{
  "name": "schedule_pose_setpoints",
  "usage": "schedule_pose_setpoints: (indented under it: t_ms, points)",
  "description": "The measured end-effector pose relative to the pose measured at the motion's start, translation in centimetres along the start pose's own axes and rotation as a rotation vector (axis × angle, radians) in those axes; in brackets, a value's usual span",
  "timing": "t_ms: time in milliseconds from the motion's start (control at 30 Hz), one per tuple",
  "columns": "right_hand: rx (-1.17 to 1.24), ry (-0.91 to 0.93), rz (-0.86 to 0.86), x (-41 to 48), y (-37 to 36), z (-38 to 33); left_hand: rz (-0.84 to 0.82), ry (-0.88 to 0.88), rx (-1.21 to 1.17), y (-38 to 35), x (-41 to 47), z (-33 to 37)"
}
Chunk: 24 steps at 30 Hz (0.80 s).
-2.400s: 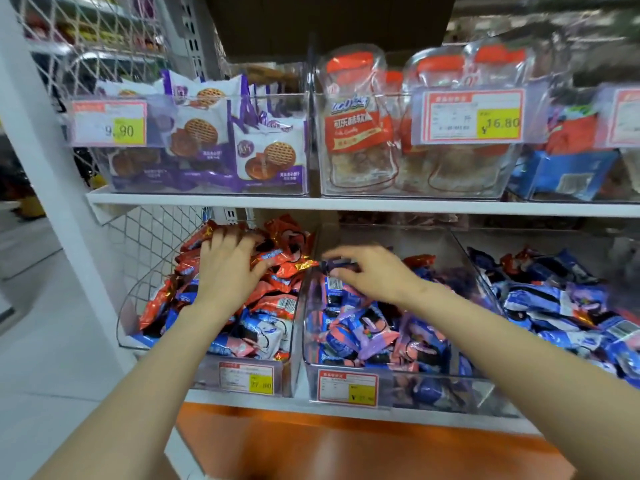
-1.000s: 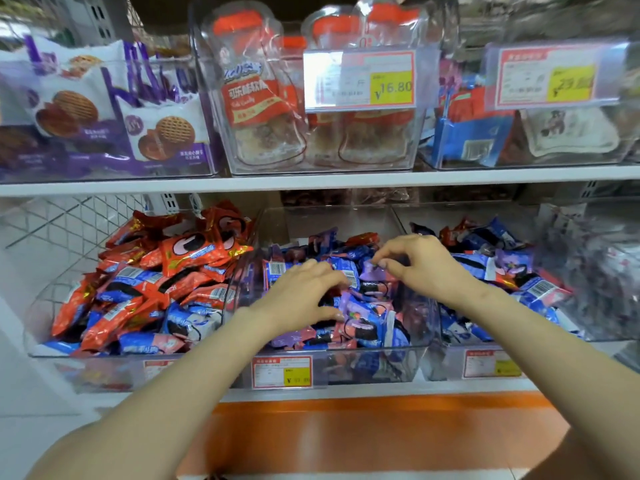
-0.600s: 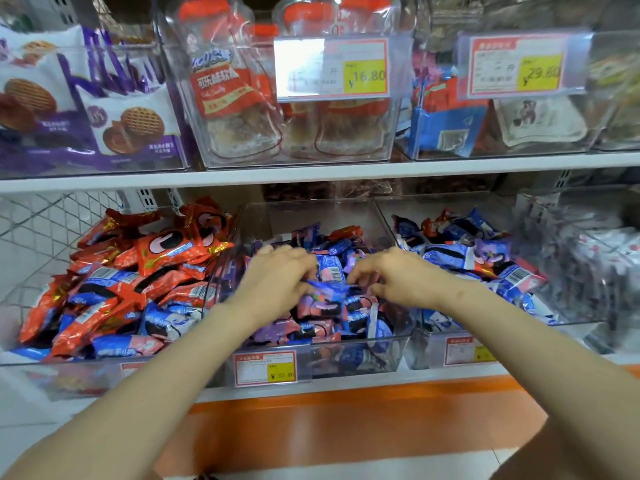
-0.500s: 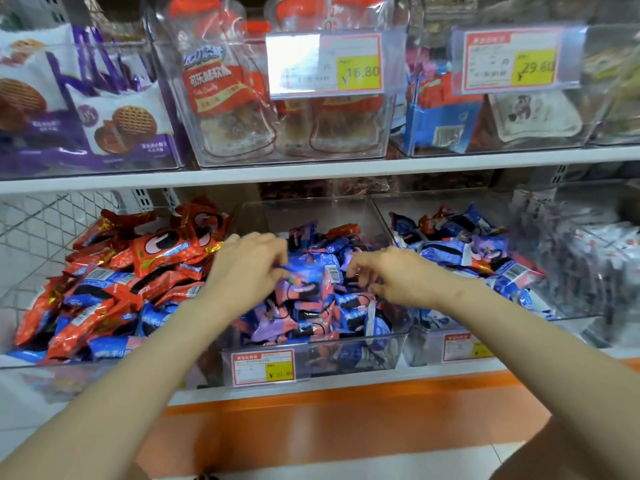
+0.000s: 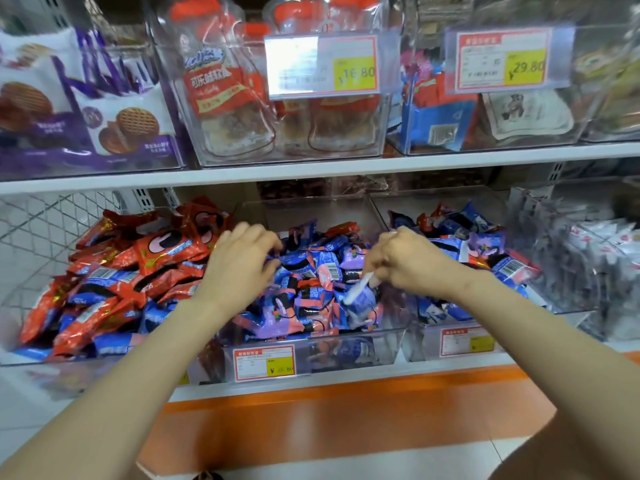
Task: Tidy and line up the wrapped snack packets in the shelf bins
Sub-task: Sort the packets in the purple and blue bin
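Note:
Both my hands are in the middle clear bin [image 5: 349, 353] on the lower shelf, over a heap of blue, purple and pink snack packets [image 5: 313, 289]. My left hand [image 5: 240, 268] hovers at the heap's left side with curled fingers whose tips touch a blue packet; whether it grips one I cannot tell. My right hand [image 5: 403, 263] pinches the end of a purple packet [image 5: 362, 299] and holds it tilted above the pile. To the left lies a bin of red and blue packets [image 5: 131, 271].
Right of the middle bin, another clear bin holds blue packets [image 5: 464, 237]. A bin of grey wrapped packs [image 5: 588, 258] is further right. The upper shelf [image 5: 311, 171] carries bins of biscuit bags and price tags close overhead. An orange plinth runs below.
My left hand came across from the red bin into the middle one. In the last half second my right hand lifted a purple packet by its end, and the view moved closer.

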State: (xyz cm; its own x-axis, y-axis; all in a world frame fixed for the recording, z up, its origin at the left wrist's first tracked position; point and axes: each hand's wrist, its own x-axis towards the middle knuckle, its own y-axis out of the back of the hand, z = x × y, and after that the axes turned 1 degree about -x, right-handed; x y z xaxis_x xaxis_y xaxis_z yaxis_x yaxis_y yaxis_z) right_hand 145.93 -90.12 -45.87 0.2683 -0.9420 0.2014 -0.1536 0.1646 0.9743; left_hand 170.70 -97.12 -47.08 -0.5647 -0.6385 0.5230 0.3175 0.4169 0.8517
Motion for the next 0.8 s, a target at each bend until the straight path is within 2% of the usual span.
schedule_pose_setpoints:
  t_ms: [133, 200, 300, 433, 600, 800]
  points:
    - [0.473, -0.194, 0.172, -1.1, 2.7, 0.0, -0.235, -0.181, -0.272, -1.0, -0.5, 2.2]
    - [0.627, -0.263, 0.23, -1.8, 3.4, 0.5, -0.335, -0.228, -0.356, -1.8, -0.6, 3.2]
    - [0.714, -0.331, 0.288, -2.5, 3.7, 1.6, -0.503, -0.28, -0.407, -3.0, 0.0, 4.2]
    - [0.757, -0.355, 0.309, -3.0, 3.6, 2.4, -0.714, -0.463, -0.264, -4.6, 1.0, 5.1]
    - [0.775, -0.355, 0.295, -3.5, 3.3, 2.6, -0.687, -0.54, -0.252, -5.7, 1.5, 5.5]
    - [0.774, -0.371, 0.267, -3.4, 3.1, 2.3, -0.583, -0.475, -0.422, -7.1, 1.0, 5.4]
